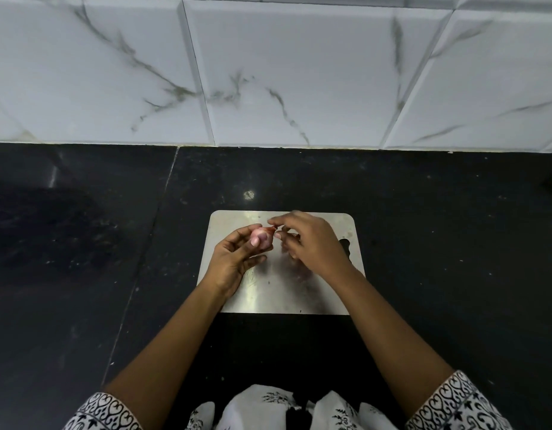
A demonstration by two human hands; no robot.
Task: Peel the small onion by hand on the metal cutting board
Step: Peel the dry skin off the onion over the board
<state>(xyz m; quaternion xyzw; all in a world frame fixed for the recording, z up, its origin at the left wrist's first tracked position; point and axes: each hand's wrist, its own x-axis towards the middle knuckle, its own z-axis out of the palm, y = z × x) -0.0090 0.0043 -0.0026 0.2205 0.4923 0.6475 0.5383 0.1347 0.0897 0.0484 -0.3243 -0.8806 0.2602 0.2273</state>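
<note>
Left hand (234, 259) fingers (255, 240) around small onion (262, 238), right fingers (279, 234) on skin.

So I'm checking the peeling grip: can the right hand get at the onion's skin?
Probably yes: the right hand has its fingertips at the onion, whose top the left hand leaves exposed.

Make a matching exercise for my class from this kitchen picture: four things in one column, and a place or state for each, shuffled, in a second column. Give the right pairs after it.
Column one:
1. small onion
2. left hand
3. right hand
4. metal cutting board

Column two:
A. lies flat on the black counter
B. pinches a reddish bit of skin at the onion's tip
C. pink, held above the board
D. cups the onion in its grip, thumb across it

Pairs: 1-C, 2-D, 3-B, 4-A
</note>
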